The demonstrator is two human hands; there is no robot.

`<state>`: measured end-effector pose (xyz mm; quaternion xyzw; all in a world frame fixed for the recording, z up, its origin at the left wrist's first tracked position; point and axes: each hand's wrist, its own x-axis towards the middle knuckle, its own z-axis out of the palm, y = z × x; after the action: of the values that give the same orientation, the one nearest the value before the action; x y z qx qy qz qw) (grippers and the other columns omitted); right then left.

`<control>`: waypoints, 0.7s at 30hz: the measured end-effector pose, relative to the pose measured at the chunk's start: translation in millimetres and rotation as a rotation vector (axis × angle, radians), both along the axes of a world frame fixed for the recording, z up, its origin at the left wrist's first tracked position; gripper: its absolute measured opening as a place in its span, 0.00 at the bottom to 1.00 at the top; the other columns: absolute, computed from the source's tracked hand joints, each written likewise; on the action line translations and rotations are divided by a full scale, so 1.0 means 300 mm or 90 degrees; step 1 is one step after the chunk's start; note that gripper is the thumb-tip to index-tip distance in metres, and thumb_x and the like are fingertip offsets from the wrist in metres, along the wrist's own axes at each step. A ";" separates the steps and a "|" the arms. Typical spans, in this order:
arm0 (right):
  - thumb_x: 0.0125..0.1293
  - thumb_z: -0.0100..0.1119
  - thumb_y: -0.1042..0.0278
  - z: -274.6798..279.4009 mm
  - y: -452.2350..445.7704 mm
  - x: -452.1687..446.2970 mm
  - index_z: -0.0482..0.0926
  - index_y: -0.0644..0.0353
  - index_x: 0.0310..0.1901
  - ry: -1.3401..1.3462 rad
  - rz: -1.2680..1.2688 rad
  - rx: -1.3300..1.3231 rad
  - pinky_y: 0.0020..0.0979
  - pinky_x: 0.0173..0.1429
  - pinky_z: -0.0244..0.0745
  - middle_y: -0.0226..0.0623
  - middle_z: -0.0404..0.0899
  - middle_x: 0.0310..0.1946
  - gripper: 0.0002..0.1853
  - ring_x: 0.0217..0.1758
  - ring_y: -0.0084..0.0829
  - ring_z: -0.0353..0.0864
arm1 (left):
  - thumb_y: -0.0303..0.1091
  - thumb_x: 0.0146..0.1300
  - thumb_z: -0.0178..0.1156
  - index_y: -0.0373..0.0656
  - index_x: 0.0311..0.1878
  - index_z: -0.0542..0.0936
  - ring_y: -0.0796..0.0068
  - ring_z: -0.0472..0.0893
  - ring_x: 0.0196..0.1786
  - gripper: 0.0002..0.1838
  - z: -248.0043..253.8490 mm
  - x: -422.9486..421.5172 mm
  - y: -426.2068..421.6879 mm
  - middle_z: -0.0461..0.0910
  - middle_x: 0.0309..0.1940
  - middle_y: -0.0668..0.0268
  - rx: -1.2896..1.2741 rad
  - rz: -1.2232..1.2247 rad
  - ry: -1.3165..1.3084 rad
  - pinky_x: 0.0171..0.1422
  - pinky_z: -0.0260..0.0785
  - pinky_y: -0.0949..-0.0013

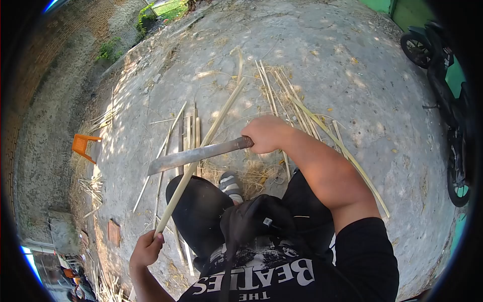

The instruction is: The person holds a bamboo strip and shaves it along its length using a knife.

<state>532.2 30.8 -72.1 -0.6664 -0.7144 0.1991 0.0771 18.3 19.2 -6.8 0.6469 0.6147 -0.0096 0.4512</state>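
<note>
My right hand (pixel 266 134) is closed round the handle of a large machete (pixel 198 154), whose long blade points left. The blade lies across a pale bamboo strip (pixel 176 197). My left hand (pixel 146 249) grips the strip's lower end, and the strip slants up and right over my left knee. Near its far end a thin curled sliver (pixel 240 63) stands out. Bamboo strips lie on the ground on both sides, one long greenish strip (pixel 347 151) passing under my right arm.
Shavings (pixel 256 173) lie around my sandalled foot (pixel 231 185). An orange stool (pixel 84 146) and a brick (pixel 114 233) are at the left, by a wall (pixel 50 116). A motorcycle (pixel 448 100) stands at the right. People are partly visible at the lower left.
</note>
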 end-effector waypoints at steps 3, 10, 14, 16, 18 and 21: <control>0.52 0.66 0.64 -0.002 0.001 0.009 0.86 0.48 0.35 -0.001 0.023 0.027 0.50 0.48 0.81 0.40 0.87 0.34 0.07 0.45 0.48 0.88 | 0.44 0.82 0.58 0.41 0.37 0.77 0.87 0.66 0.24 0.18 0.026 -0.017 0.000 0.70 0.22 0.77 -0.023 0.020 -0.019 0.28 0.60 0.74; 0.57 0.67 0.65 -0.238 0.010 0.421 0.81 0.62 0.36 0.240 -0.513 0.056 0.39 0.33 0.76 0.39 0.82 0.25 0.10 0.25 0.36 0.83 | 0.45 0.82 0.59 0.42 0.38 0.76 0.87 0.64 0.22 0.18 0.142 -0.169 -0.090 0.68 0.21 0.76 -0.070 0.064 -0.038 0.25 0.55 0.75; 0.56 0.69 0.60 -0.300 -0.008 0.470 0.84 0.64 0.40 0.366 -0.643 0.054 0.41 0.42 0.79 0.45 0.85 0.30 0.16 0.35 0.41 0.86 | 0.46 0.82 0.58 0.43 0.38 0.76 0.88 0.61 0.21 0.17 0.117 -0.150 -0.110 0.66 0.21 0.78 -0.102 0.147 -0.104 0.24 0.52 0.76; 0.55 0.69 0.58 -0.280 -0.005 0.461 0.85 0.65 0.43 0.383 -0.642 0.079 0.43 0.47 0.80 0.48 0.87 0.32 0.19 0.39 0.44 0.88 | 0.46 0.83 0.57 0.45 0.39 0.75 0.88 0.61 0.21 0.17 0.072 -0.124 -0.097 0.65 0.20 0.79 -0.087 0.175 -0.128 0.24 0.52 0.77; 0.55 0.69 0.58 -0.281 0.016 0.451 0.85 0.65 0.42 0.375 -0.614 0.131 0.43 0.46 0.80 0.47 0.86 0.30 0.19 0.37 0.43 0.88 | 0.47 0.83 0.56 0.46 0.39 0.75 0.88 0.60 0.20 0.17 0.028 -0.074 -0.075 0.64 0.20 0.79 -0.086 0.164 -0.173 0.23 0.51 0.77; 0.57 0.68 0.58 -0.121 0.010 0.353 0.84 0.64 0.40 0.329 -0.535 0.134 0.44 0.44 0.78 0.45 0.85 0.30 0.17 0.36 0.43 0.87 | 0.48 0.83 0.55 0.47 0.40 0.74 0.88 0.60 0.19 0.17 -0.039 0.033 -0.038 0.64 0.19 0.79 -0.084 0.130 -0.267 0.23 0.50 0.76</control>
<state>638.1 33.9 -108.3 -0.8141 -0.3579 0.2363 0.3915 28.3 7.8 -18.6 0.5387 0.5677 0.1303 0.6087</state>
